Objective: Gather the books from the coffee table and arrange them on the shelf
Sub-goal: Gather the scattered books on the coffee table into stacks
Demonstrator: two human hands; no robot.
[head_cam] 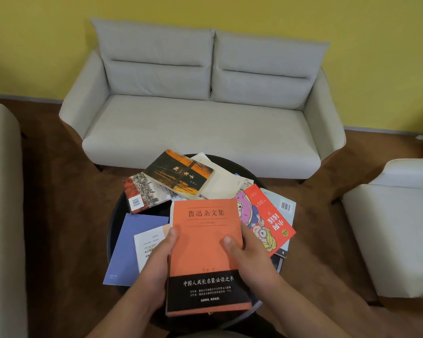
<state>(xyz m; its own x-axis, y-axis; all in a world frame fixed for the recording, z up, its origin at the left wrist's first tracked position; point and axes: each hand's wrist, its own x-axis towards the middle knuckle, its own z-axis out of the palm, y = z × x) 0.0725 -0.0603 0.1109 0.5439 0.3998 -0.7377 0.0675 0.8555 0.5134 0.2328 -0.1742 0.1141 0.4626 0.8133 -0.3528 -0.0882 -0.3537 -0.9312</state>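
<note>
Orange book (205,245): front cover up, over the near side of the round dark surface (119,211).
Left hand (154,267): grips its left edge, thumb on the cover (remaining fingers hidden underneath).
Right hand (249,259): grips the right edge likewise.
Scattered on the surface: red cartoon book (266,215), purple book (127,245), sunset-cover book (178,175).

Books (181,176): at least eight, overlapping; exact total cannot be told. Coffee table (117,215): one. Left hand (156,259) and right hand (249,254): two hands. Sofa (200,132): one, with two back cushions (156,59). Side seats (388,228): two.
</note>
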